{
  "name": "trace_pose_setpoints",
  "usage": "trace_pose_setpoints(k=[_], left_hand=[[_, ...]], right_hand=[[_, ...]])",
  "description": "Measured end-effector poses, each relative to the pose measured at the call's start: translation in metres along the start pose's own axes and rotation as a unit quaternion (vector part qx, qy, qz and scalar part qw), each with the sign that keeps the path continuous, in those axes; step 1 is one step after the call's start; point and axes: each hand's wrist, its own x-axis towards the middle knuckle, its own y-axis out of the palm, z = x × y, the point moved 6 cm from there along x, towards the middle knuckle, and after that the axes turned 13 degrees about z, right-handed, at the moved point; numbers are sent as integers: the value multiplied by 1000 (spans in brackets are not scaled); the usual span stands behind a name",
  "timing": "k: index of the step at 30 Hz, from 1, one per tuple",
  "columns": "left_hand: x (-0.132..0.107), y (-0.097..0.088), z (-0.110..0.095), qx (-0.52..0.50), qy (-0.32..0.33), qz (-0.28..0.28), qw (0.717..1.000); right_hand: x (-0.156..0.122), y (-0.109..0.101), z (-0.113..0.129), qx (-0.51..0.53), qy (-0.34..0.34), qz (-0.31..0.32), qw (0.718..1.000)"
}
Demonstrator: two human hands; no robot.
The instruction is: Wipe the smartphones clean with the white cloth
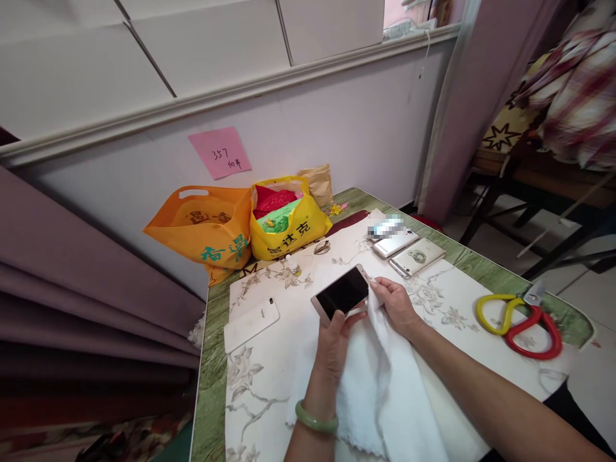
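A gold-framed smartphone (342, 292) with a dark screen is held above the table, tilted. My left hand (334, 343) grips its lower edge, thumb on the front; a green bangle (316, 420) circles that wrist. At the phone's right end, my right hand (395, 303) pinches a white cloth (385, 378) against it. The cloth hangs down from there and spreads over the table near me. On the left lies a white phone (251, 325), and beyond my right hand are a silver phone (395, 242) and a gold phone with a ring holder (416, 256).
Scissors (522, 321) with yellow and red handles lie at the right edge. An orange bag (202, 221) and a yellow bag (289, 228) stand at the back by the wall. A small bottle (293, 265) stands before them. The table's green edge (205, 385) shows at left.
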Motion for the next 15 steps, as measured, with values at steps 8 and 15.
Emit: trace_pose_setpoints(k=[8,15], left_hand=[[-7,19,3,-25,-95,165,981],[-5,11,7,84,-124,137,979]], right_hand=[[3,-4,-1,72,3,-60,996],[0,-6,-2,49,-2,-56,997]])
